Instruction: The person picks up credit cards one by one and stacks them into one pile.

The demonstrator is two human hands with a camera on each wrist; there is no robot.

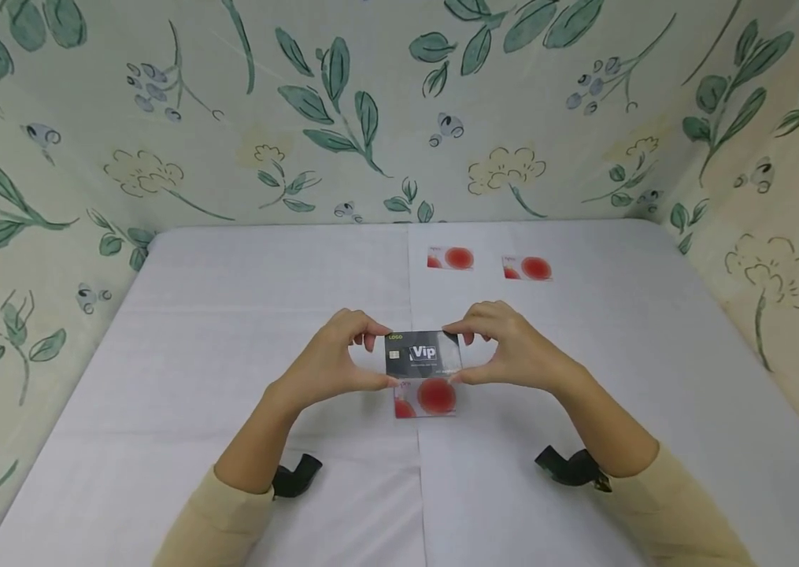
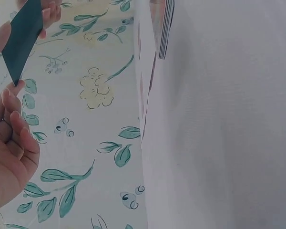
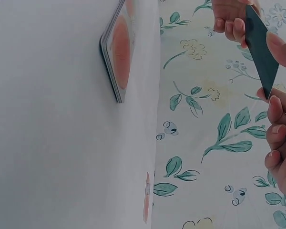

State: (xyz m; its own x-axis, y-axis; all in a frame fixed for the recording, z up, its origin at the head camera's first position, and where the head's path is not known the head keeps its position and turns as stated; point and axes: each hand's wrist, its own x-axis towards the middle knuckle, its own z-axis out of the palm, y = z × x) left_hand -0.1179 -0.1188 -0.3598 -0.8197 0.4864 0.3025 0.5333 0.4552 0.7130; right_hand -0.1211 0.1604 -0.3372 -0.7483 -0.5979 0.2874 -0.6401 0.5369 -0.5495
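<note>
Over a white table (image 1: 215, 362) (floral walls (image 1: 399, 118), seemingly fabric), left hand (image 1: 338, 354) and right hand (image 1: 510, 350) pinch a Vip card (image 1: 423, 354).

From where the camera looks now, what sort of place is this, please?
Perhaps a small recording booth: leaf-patterned hangings border three sides of a white-covered table, and dark wrist devices show too.
</note>
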